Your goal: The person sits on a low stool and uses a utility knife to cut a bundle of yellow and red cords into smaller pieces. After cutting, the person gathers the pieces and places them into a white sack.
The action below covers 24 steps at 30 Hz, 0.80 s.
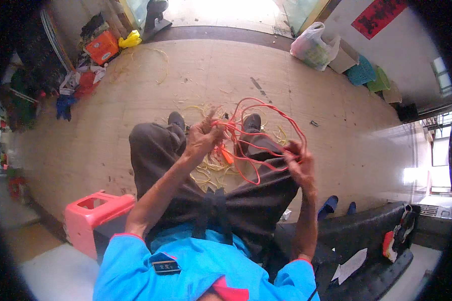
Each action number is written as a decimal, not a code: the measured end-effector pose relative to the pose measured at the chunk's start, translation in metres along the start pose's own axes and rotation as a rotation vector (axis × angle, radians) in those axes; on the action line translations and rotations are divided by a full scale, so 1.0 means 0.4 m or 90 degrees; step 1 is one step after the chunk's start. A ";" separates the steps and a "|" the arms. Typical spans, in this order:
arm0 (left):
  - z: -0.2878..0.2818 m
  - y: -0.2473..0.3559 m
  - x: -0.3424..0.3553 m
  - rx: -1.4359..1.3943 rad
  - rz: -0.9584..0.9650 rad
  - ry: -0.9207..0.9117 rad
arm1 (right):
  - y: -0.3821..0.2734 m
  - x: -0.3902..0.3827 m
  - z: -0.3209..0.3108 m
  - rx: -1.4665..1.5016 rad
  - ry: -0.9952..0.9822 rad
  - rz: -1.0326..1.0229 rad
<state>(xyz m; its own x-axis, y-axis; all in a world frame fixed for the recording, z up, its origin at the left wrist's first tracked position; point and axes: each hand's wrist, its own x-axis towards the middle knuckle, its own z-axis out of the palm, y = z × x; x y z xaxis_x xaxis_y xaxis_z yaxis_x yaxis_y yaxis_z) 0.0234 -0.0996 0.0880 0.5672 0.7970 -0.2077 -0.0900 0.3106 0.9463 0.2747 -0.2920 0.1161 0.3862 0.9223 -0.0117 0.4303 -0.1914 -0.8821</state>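
Note:
I hold loops of red cord above my legs. Fingers of my left hand are closed on a bunch of the cord, left of centre. My right hand, farther right, grips other strands of it; its fingertips are slightly blurred. An orange item hangs or lies behind the loops, too partly hidden to identify. Many yellow strands are scattered on the floor between and around my feet.
A pink stool stands at lower left; a black padded seat and dark slippers are at lower right. Along the walls are an orange box, a plastic bag and baskets. A doorway opens at the top.

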 end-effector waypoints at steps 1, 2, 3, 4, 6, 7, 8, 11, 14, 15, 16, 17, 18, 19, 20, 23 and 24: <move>-0.004 0.016 -0.002 -0.018 0.007 0.025 | -0.032 -0.001 0.018 0.072 -0.131 0.036; -0.016 0.019 0.001 -0.016 0.013 0.046 | -0.069 -0.002 0.032 0.146 -0.264 0.072; -0.030 0.020 0.007 -0.016 0.019 0.067 | -0.073 0.001 0.033 0.145 -0.365 -0.029; -0.041 0.021 0.012 -0.018 0.026 0.087 | -0.084 0.006 0.021 0.290 -0.376 -0.031; -0.071 0.027 0.011 -0.025 0.014 0.050 | -0.099 0.028 -0.016 0.578 -0.390 -0.034; -0.066 0.035 0.015 -0.020 0.024 0.030 | -0.050 0.055 -0.043 0.619 -0.354 -0.008; -0.066 0.049 0.010 -0.004 0.030 0.022 | -0.076 0.077 -0.034 0.542 -0.276 0.033; -0.041 0.062 -0.001 0.058 0.052 0.003 | -0.127 0.122 0.051 0.409 -0.142 0.071; -0.006 0.042 -0.014 0.039 0.057 -0.011 | -0.174 0.135 0.178 0.323 -0.187 0.108; -0.007 0.051 -0.023 0.034 0.063 -0.028 | -0.185 0.139 0.207 0.317 -0.231 0.117; -0.007 0.059 -0.030 0.025 0.071 -0.047 | -0.194 0.142 0.219 0.306 -0.275 0.125; -0.022 0.045 -0.020 0.024 0.077 -0.056 | -0.191 0.140 0.219 0.329 -0.262 0.124; -0.036 0.048 -0.022 0.059 0.076 -0.089 | -0.181 0.136 0.217 0.352 -0.249 0.122; -0.037 0.059 -0.023 0.088 0.075 -0.125 | -0.169 0.135 0.213 0.369 -0.234 0.122; -0.040 0.070 -0.024 0.118 0.075 -0.161 | -0.160 0.133 0.215 0.412 -0.195 0.140; -0.044 0.089 -0.014 0.210 0.135 -0.241 | -0.121 0.133 0.223 0.526 -0.097 0.196; -0.039 0.094 -0.015 0.263 0.176 -0.252 | -0.112 0.132 0.223 0.493 -0.066 0.177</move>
<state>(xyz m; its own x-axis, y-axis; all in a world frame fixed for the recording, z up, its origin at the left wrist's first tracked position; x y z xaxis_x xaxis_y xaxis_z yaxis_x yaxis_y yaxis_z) 0.0039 -0.0845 0.1210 0.8352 0.5425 0.0902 0.0019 -0.1669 0.9860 0.2029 -0.2049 0.1131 0.3028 0.9086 -0.2876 -0.3675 -0.1671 -0.9149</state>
